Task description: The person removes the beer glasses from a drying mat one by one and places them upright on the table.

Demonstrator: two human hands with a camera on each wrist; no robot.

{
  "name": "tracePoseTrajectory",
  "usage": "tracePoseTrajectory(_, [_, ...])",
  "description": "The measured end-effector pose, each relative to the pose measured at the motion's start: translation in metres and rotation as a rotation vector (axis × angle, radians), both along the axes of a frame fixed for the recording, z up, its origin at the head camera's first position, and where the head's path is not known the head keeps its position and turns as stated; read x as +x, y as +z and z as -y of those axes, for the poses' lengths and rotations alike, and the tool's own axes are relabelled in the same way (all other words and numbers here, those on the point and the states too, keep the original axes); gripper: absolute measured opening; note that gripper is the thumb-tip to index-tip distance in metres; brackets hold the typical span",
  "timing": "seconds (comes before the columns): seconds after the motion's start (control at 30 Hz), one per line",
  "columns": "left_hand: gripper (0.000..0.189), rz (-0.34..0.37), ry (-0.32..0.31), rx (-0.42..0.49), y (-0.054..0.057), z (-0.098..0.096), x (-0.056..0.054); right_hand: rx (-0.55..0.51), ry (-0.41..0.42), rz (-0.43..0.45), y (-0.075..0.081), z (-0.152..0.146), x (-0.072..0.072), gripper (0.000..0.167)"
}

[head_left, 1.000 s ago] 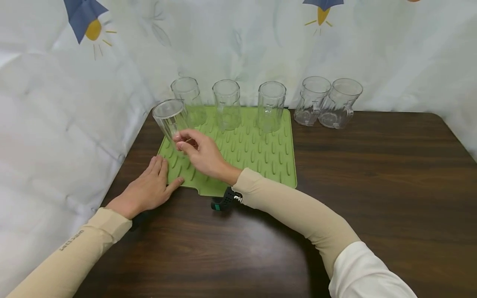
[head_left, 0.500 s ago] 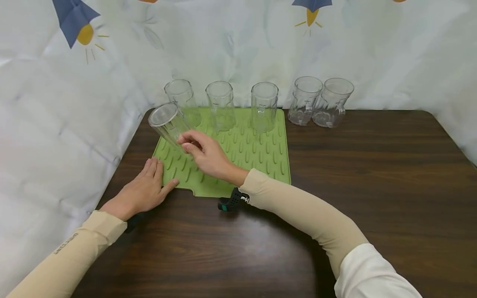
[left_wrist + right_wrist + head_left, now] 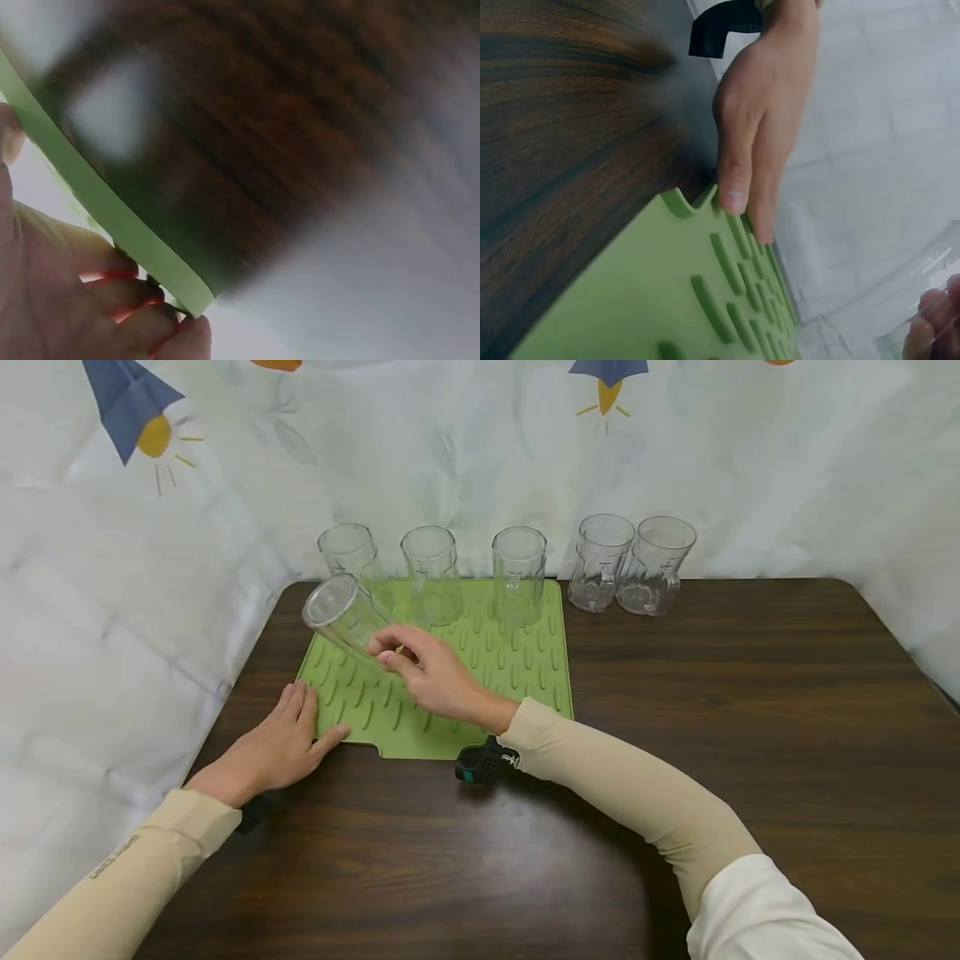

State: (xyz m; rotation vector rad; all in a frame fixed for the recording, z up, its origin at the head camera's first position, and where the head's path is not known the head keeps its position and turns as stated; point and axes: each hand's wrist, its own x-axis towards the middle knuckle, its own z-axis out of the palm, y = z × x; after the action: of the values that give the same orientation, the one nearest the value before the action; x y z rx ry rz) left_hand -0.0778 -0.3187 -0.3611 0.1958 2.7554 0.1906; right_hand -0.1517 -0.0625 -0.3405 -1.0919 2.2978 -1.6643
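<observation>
My right hand (image 3: 438, 677) pinches a clear glass mug (image 3: 348, 614) near its lower right, above the left half of the green ridged mat (image 3: 420, 745). The mug leans far over, its round end pointing up and to the left. Only the fingertips (image 3: 928, 330) of that hand and part of the glass show in the right wrist view. With straight fingers, my left hand (image 3: 266, 747) rests on the front left corner of the mat. In the left wrist view its fingers lie along the mat's edge (image 3: 124, 229).
Three glass mugs stand along the back of the mat: left (image 3: 347, 547), middle (image 3: 431, 578) and right (image 3: 520, 578). Two more, one mug (image 3: 600, 564) close beside another mug (image 3: 652, 577), stand on the dark wooden table (image 3: 750, 693). A patterned white curtain (image 3: 450, 443) hangs behind.
The mug has tipped further over to the left, and my right hand has moved a little to the right over the mat. My left hand stays on the mat's corner. The head view has shifted slightly.
</observation>
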Motion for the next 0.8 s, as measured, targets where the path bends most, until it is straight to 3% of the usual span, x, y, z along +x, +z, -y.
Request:
tracePoseTrajectory(0.33, [0.104,-0.023,-0.003,0.055,-0.002,-0.001,-0.001,0.090,0.017,-0.178,0.003,-0.022,0.002,0.018])
tracePoseTrajectory(0.5, [0.103,-0.052,-0.015,0.077,-0.001,0.001,-0.001,0.108,0.021,-0.219,0.005,-0.033,0.003,0.019])
tracePoseTrajectory(0.8, [0.100,-0.081,-0.058,0.127,0.011,-0.006,-0.003,0.134,0.022,-0.300,0.006,-0.049,0.003,0.015])
